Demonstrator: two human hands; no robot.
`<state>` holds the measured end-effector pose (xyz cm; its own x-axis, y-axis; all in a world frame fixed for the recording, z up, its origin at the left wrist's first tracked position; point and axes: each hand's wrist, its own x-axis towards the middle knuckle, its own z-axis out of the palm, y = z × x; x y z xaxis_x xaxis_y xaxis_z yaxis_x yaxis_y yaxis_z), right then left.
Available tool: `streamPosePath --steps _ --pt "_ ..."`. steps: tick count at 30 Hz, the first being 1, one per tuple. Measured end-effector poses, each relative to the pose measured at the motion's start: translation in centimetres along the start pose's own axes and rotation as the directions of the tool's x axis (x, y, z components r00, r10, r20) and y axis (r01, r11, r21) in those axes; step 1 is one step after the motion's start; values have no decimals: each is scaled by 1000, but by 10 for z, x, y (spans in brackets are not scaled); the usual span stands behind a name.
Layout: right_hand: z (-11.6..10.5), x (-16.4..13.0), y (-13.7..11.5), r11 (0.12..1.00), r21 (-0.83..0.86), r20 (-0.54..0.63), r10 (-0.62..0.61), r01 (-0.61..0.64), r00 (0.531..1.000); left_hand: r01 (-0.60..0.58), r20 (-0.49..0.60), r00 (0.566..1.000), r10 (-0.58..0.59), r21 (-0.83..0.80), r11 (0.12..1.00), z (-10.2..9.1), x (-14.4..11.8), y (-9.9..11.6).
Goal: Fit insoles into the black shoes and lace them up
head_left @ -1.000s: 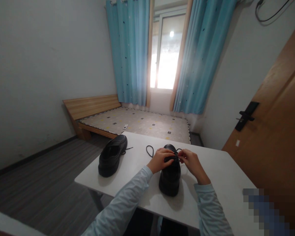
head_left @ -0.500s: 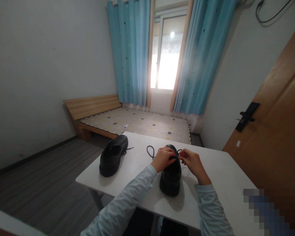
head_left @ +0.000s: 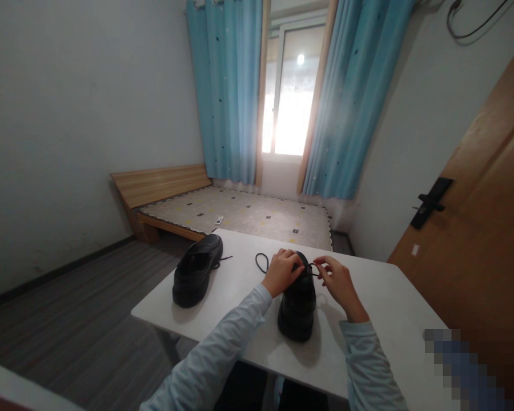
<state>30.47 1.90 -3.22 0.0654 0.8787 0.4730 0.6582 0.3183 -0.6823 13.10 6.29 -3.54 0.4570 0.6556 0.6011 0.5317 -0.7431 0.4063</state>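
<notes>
Both hands crept a bit further up the black shoe [head_left: 297,302] since half a second ago, left hand [head_left: 281,272] curled over its top pinching the lace [head_left: 262,263], right hand [head_left: 336,282] pinching the other end, second shoe [head_left: 196,272] sitting well left on the white table [head_left: 381,297].

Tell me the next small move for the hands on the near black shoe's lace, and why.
Probably draw the two lace ends apart to snug them. The left hand and right hand pinch the thin black lace over the near black leather shoe; a slack loop lies on the white table.
</notes>
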Motion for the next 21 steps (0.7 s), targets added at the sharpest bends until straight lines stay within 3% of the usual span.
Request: streamPosePath --steps 8,17,21 --pt "0 2 -3 987 -147 -66 -80 70 995 32 -134 990 -40 -60 998 -23 5 0" --pt "8 -1 -10 959 -271 -51 -101 83 994 146 -278 937 -210 -231 962 -37 9 -16" --pt "10 -2 -10 958 -275 -33 -99 87 995 161 -323 917 -234 -236 958 -44 9 -21"
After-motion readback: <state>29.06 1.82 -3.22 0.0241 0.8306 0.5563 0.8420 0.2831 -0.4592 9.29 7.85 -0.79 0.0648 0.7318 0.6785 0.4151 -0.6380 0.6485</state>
